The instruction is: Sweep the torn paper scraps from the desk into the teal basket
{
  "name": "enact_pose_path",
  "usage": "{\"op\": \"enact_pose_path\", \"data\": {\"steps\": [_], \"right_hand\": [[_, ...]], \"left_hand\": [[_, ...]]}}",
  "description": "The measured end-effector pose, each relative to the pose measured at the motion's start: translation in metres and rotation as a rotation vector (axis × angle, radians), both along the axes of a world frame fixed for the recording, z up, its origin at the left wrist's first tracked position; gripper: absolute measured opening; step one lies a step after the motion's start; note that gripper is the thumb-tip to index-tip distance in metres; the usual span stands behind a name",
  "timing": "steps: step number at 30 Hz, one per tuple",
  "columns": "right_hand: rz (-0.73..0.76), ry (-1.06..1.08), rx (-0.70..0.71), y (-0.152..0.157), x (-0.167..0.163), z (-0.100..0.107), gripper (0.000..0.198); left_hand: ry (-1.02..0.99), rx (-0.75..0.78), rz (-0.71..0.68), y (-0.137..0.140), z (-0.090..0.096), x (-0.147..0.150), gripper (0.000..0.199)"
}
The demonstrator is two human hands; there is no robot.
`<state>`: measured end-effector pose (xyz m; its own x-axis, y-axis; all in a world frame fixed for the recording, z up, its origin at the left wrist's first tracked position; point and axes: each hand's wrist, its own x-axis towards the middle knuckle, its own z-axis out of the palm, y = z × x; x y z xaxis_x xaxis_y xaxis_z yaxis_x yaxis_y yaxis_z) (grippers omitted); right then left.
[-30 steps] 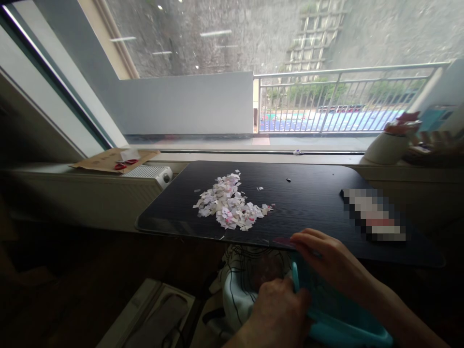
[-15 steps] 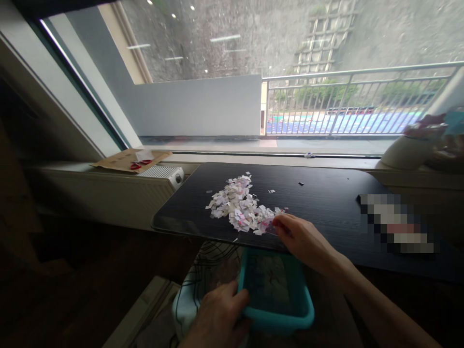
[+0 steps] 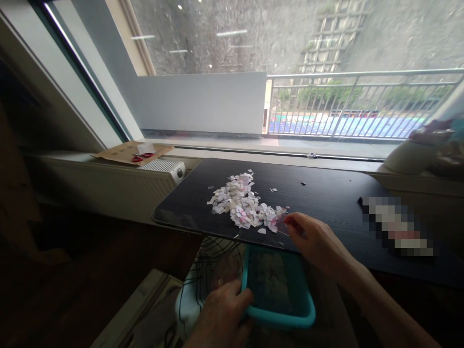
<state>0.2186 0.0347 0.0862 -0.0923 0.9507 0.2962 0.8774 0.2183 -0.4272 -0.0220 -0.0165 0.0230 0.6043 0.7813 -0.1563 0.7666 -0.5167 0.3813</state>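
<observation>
We had our left hand (image 3: 226,309) curled tightly over the left rim of the turquoise basin (image 3: 286,320), just below the desk's (image 3: 319,198) near edge. Our right hand (image 3: 287,223), fingers bent and nearly together, pinched a thin pinkish sheet (image 3: 280,224) at the right end of the paper scraps (image 3: 239,198). These lay heaped left of the desk's middle, reaching toward its near edge; a pixelated object (image 3: 398,227) lay near the right edge.

Turquoise basket (image 3: 281,317) — white-pink scraps (image 3: 241,205) — black table (image 3: 319,198)
</observation>
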Motion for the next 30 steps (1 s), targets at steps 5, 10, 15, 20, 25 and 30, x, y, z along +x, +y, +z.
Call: {"op": "enact_pose_path", "data": {"steps": [5,10,15,20,25,30], "right_hand": [[0.041,0.008,-0.063,0.000,-0.011,-0.002,0.019],[0.028,0.005,-0.086,-0.003,-0.012,0.001,0.017],[0.004,-0.031,-0.120,-0.007,-0.011,0.003,0.016],[-0.032,-0.013,-0.100,-0.008,-0.008,0.003,0.015],[-0.009,0.031,-0.116,0.001,-0.013,-0.002,0.016],[0.030,0.111,-0.127,0.002,-0.012,-0.004,0.017]], "left_hand": [[0.002,0.007,-0.006,0.001,0.001,0.003,0.023],[0.024,0.023,0.008,0.000,-0.001,0.003,0.021],[0.011,0.016,0.008,-0.001,-0.002,0.003,0.021],[-0.009,0.027,0.022,-0.001,-0.002,0.002,0.019],[-0.014,0.037,0.013,-0.001,-0.009,0.001,0.020],[-0.025,0.050,0.028,-0.001,-0.012,-0.001,0.020]]}}
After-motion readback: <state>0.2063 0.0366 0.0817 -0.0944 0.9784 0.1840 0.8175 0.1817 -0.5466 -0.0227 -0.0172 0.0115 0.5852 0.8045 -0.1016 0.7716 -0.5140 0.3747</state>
